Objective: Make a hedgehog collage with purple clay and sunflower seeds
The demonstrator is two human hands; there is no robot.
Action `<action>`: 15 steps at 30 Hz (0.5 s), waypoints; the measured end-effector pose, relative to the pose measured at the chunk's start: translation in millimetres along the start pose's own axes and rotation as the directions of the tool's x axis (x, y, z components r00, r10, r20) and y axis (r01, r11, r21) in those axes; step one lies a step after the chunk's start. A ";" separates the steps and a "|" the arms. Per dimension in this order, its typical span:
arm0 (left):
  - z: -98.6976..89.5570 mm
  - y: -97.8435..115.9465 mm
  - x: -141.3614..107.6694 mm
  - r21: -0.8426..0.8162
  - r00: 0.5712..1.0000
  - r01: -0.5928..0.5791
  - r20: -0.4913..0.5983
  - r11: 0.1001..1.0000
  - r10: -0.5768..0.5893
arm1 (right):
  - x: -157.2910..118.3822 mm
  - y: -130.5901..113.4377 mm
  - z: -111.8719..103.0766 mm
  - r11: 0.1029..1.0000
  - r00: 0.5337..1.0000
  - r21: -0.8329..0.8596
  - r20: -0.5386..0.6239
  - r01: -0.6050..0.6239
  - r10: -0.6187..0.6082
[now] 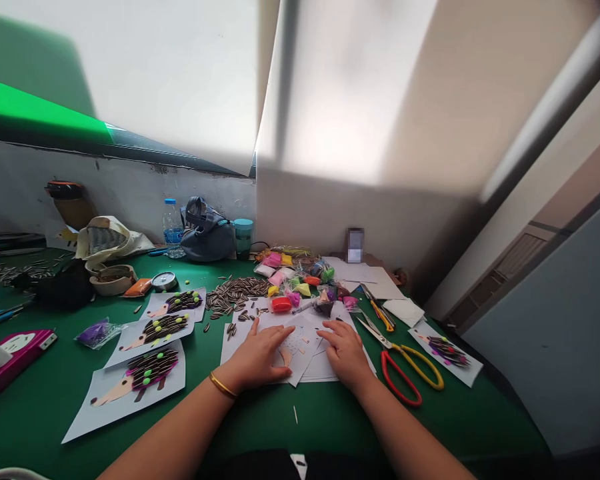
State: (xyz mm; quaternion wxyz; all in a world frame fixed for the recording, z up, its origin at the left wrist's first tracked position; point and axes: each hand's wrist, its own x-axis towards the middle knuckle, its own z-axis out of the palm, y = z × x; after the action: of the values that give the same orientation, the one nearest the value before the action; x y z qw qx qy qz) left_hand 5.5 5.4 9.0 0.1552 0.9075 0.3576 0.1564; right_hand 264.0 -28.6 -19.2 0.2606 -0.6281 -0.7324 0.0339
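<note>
My left hand (261,355) lies with fingers spread over the left side of a white paper sheet (300,363) that carries a partly drawn or coloured figure. On the right, my right hand (344,350) rests on the papers with its fingers apart. Neither hand grips anything. More white sheets (231,353) lie beneath. Sunflower seeds (237,295) are heaped beyond my left hand, a few of them on the paper. A red lump of clay (281,305) sits just past the sheets. Scissors (395,350) with red and yellow handles lie right of my right hand.
Finished hedgehog pictures (150,377) lie at left, another hedgehog card (447,352) at right. Bagged coloured clay (285,267), a phone (355,245), a blue bag (205,233) and a water bottle (172,230) stand along the back. A pink power strip (17,360) is at far left. A toothpick (295,415) lies in front.
</note>
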 end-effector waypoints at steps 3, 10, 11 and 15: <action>0.0 0.7 0.1 -0.004 1.000 -0.007 -0.003 1.000 0.007 | 0.2 0.8 -1.0 1.000 1.000 0.004 -0.004 -0.025 0.025; 1.1 0.9 0.4 -0.009 1.000 -0.002 -0.010 1.000 0.001 | 0.4 0.2 1.7 1.000 1.000 0.006 -0.002 0.002 -0.002; 1.0 1.0 0.3 -0.012 1.000 -0.001 -0.008 1.000 0.001 | 0.3 0.1 1.5 1.000 1.000 0.009 -0.004 0.011 -0.011; 0.8 1.6 -0.1 -0.008 1.000 0.003 -0.002 1.000 -0.003 | -0.8 -0.1 -0.2 0.999 0.998 0.028 -0.038 0.042 -0.041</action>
State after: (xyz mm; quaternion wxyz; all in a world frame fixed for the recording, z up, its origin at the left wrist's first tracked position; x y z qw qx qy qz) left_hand 6.7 4.0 9.0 0.1588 0.9062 0.3585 0.1584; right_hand 264.0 -29.5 -19.3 0.2841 -0.6095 -0.7396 0.0273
